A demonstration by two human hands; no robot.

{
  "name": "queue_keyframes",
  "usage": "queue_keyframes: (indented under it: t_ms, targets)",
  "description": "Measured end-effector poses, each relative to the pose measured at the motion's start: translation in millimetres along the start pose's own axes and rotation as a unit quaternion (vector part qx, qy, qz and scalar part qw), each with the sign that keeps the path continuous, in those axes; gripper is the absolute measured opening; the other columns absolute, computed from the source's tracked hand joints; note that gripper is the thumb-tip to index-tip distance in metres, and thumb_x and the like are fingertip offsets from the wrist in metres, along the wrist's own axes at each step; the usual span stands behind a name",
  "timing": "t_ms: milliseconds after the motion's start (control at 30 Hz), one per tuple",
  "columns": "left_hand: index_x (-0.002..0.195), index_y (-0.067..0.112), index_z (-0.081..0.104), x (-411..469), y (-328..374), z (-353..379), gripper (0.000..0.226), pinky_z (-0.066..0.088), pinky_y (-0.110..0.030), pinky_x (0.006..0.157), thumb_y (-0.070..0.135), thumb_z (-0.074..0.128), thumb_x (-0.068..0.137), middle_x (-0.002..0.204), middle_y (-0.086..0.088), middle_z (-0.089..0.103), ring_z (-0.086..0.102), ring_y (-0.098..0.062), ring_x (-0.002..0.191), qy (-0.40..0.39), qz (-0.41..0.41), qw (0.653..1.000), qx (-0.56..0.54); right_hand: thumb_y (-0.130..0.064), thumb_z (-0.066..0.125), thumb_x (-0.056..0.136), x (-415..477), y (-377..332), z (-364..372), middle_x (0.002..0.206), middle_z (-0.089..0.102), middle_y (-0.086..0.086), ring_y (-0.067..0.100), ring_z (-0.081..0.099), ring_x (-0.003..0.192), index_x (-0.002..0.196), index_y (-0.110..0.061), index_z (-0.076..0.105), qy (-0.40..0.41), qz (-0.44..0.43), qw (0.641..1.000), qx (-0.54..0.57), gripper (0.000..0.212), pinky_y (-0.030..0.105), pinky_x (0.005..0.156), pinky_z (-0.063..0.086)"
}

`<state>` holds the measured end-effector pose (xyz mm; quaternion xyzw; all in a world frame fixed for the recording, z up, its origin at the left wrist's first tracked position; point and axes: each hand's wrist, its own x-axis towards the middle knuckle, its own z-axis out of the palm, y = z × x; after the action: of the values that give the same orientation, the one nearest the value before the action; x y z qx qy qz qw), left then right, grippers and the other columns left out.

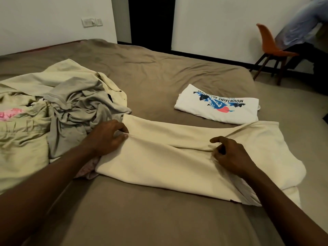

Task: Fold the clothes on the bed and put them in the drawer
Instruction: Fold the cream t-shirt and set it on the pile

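Cream garment (168,160) lies part-folded on brown bed (150,68) | left hand (108,137) pinches its left-end crease | right hand (230,155) pinches crease further right | folded white T-shirt (218,107) just beyond | unfolded clothes pile (62,103) at left

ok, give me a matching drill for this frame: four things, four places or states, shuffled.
1. cream garment
2. white printed T-shirt
3. grey garment
4. orange chair

A. crumpled, at the left of the bed
B. on the floor past the bed's far corner
C. pinched by left hand and right hand
D. folded, lying alone on the bed

Pairs: 1-C, 2-D, 3-A, 4-B.
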<state>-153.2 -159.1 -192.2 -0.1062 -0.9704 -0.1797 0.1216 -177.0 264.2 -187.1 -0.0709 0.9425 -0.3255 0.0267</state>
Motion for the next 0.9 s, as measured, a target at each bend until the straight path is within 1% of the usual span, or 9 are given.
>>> queue_keyframes:
  t_ms: [100, 133, 267, 300, 433, 567, 700, 800, 900]
  targets:
    - [0.093, 0.023, 0.072, 3.5, -1.0, 6.0, 0.028, 0.047, -0.038, 0.08, 0.042, 0.054, 0.084, 0.094, -0.003, 0.068, 0.065, -0.028, 0.092, -0.02, -0.029, 0.999, 0.005, -0.013, 0.072, 0.088, 2.0, -0.9, 0.2, 0.085, 0.073, -0.006, 0.009, 0.066, 0.075, 0.108, -0.03, 0.068, -0.113, 0.05, 0.99, -0.064, 0.027, 0.018, 0.063, 0.049]
    - [0.094, 0.023, 0.071, 2.7, -1.8, 9.3, 0.027, 0.048, -0.039, 0.08, 0.041, 0.054, 0.084, 0.093, -0.003, 0.067, 0.065, -0.029, 0.092, -0.026, -0.033, 0.999, 0.013, -0.01, 0.071, 0.088, 3.0, -0.7, 1.7, 0.086, 0.073, -0.005, 0.008, 0.065, 0.076, 0.107, -0.029, 0.07, -0.091, 0.039, 0.992, -0.075, 0.026, 0.019, 0.065, 0.048]
    - [0.095, 0.019, 0.07, 1.1, -0.3, 20.6, 0.007, 0.046, -0.04, 0.077, 0.024, 0.067, 0.092, 0.09, -0.007, 0.063, 0.063, -0.034, 0.089, 0.016, -0.03, 0.998, 0.051, -0.003, 0.068, 0.089, 15.4, -3.4, 4.9, 0.086, 0.071, -0.004, 0.012, 0.062, 0.079, 0.102, -0.02, 0.071, 0.164, -0.083, 0.983, -0.028, 0.022, 0.024, 0.072, 0.045]
    - [0.095, 0.018, 0.071, 1.0, 1.7, 23.2, 0.004, 0.048, -0.041, 0.076, 0.018, 0.072, 0.091, 0.09, -0.008, 0.063, 0.064, -0.036, 0.089, 0.025, -0.03, 0.997, 0.065, -0.004, 0.069, 0.089, 20.2, -1.3, 6.2, 0.089, 0.07, -0.003, 0.016, 0.063, 0.083, 0.101, -0.019, 0.07, 0.174, -0.102, 0.978, -0.045, 0.02, 0.029, 0.075, 0.046]
    - [0.102, 0.021, 0.071, 0.8, 19.9, 27.0, 0.022, 0.049, -0.05, 0.079, 0.02, 0.081, 0.081, 0.102, -0.01, 0.065, 0.063, -0.039, 0.097, 0.052, -0.056, 0.983, 0.169, -0.025, 0.074, 0.091, 19.3, 11.1, 10.1, 0.098, 0.07, -0.005, 0.018, 0.064, 0.093, 0.112, -0.023, 0.069, 0.065, -0.105, 0.986, -0.108, 0.021, 0.034, 0.082, 0.05]
    - [0.112, 0.022, 0.067, -9.7, 84.1, 33.2, 0.03, 0.044, -0.053, 0.084, 0.032, 0.075, 0.085, 0.122, -0.008, 0.061, 0.059, -0.039, 0.108, 0.12, -0.032, 0.986, 0.115, -0.027, 0.072, 0.094, -21.1, 25.3, -16.6, 0.107, 0.071, -0.006, 0.012, 0.064, 0.095, 0.116, -0.017, 0.07, 0.256, -0.103, 0.961, 0.004, 0.023, 0.03, 0.088, 0.048]
    - [0.112, 0.03, 0.067, -28.8, 190.4, 66.7, 0.03, 0.05, -0.046, 0.087, 0.046, 0.06, 0.087, 0.127, 0.001, 0.059, 0.059, -0.026, 0.115, 0.085, 0.057, 0.993, -0.063, -0.015, 0.069, 0.09, -90.7, 78.3, -58.6, 0.1, 0.068, -0.005, 0.013, 0.064, 0.091, 0.104, -0.023, 0.071, 0.387, 0.027, 0.915, 0.106, 0.016, 0.037, 0.085, 0.053]
    - [0.115, 0.031, 0.065, -35.0, 257.1, 102.1, 0.033, 0.05, -0.043, 0.087, 0.049, 0.058, 0.088, 0.126, 0.006, 0.059, 0.059, -0.021, 0.116, 0.03, 0.108, 0.984, -0.137, -0.009, 0.068, 0.079, -129.3, 120.6, -83.2, 0.11, 0.062, 0.004, 0.017, 0.063, 0.097, 0.106, -0.028, 0.067, 0.311, 0.139, 0.918, 0.206, 0.032, 0.033, 0.079, 0.052]
    - [0.118, 0.033, 0.062, -26.0, 297.5, 132.0, 0.036, 0.049, -0.042, 0.089, 0.045, 0.057, 0.085, 0.126, 0.009, 0.057, 0.057, -0.018, 0.116, -0.015, 0.109, 0.985, -0.134, -0.005, 0.073, 0.077, -145.1, 149.8, -90.4, 0.121, 0.053, 0.004, 0.018, 0.058, 0.105, 0.115, -0.032, 0.057, 0.073, 0.188, 0.967, 0.155, 0.049, 0.032, 0.075, 0.053]
